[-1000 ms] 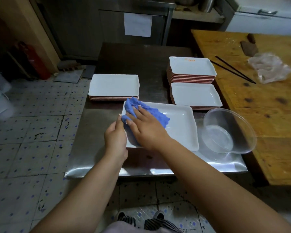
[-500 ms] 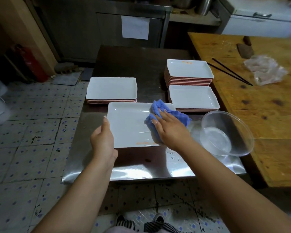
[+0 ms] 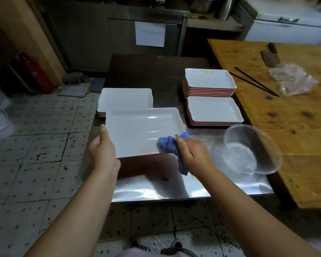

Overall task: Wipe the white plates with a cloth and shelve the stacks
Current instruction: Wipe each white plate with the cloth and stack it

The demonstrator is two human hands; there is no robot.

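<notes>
A steel table (image 3: 156, 190) fills the middle of the frame. On it sit a low stack of white plates (image 3: 125, 98) at centre left, two more stacks at centre right, the taller (image 3: 209, 80) behind the shorter (image 3: 213, 110), and a clear plastic bowl (image 3: 250, 147) at its right edge, beside a wooden table (image 3: 295, 127)

White plate under a blue cloth, three stacks behind

A white rectangular plate (image 3: 137, 130) is tilted up off the table, and a crumpled blue cloth (image 3: 170, 146) presses on its near right corner. A low stack (image 3: 125, 98) sits just behind it; two stacks (image 3: 209, 79) (image 3: 214, 110) stand at right.
</notes>
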